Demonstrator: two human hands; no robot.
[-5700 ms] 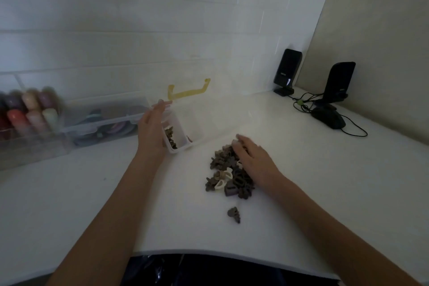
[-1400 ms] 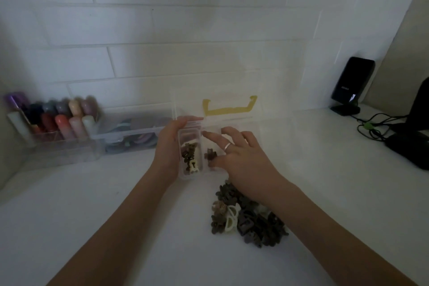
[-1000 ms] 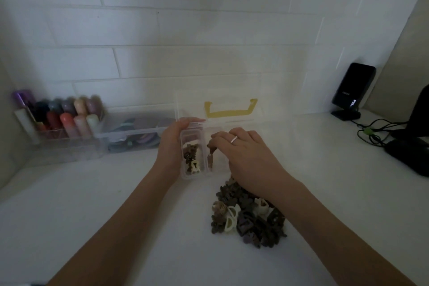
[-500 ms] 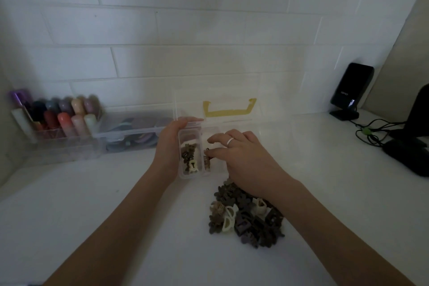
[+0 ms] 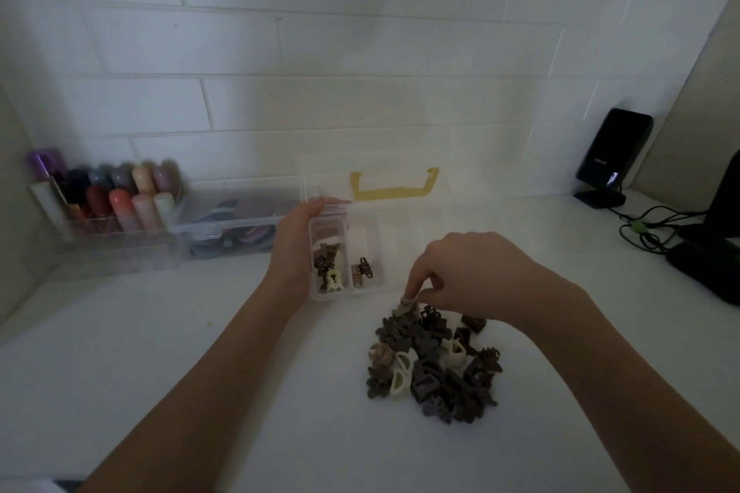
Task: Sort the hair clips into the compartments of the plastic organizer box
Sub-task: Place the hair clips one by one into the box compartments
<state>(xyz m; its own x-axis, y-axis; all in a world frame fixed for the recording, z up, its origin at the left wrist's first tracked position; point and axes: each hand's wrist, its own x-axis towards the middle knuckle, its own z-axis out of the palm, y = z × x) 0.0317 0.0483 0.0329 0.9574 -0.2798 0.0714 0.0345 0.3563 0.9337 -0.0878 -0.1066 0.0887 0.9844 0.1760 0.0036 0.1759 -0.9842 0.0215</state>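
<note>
A clear plastic organizer box (image 5: 404, 236) with a yellow handle on its raised lid stands open on the white counter. My left hand (image 5: 296, 244) grips its left end. The leftmost compartment holds several brown clips and a cream one (image 5: 329, 272); the one beside it holds two brown clips (image 5: 361, 271). A pile of small brown, cream and grey hair clips (image 5: 434, 364) lies in front of the box. My right hand (image 5: 464, 276) hovers over the pile's far edge, thumb and fingers pinched on a tan clip (image 5: 408, 306) at its top.
At the left against the tiled wall are a clear case of coloured bottles (image 5: 112, 200) and a clear lidded box of coloured items (image 5: 236, 224). Black speakers (image 5: 608, 156) and tangled cables (image 5: 648, 232) occupy the right corner.
My right hand let go of a brown clip in the second compartment, then drew back to the pile and pinched a tan clip. My left hand stayed on the box.
</note>
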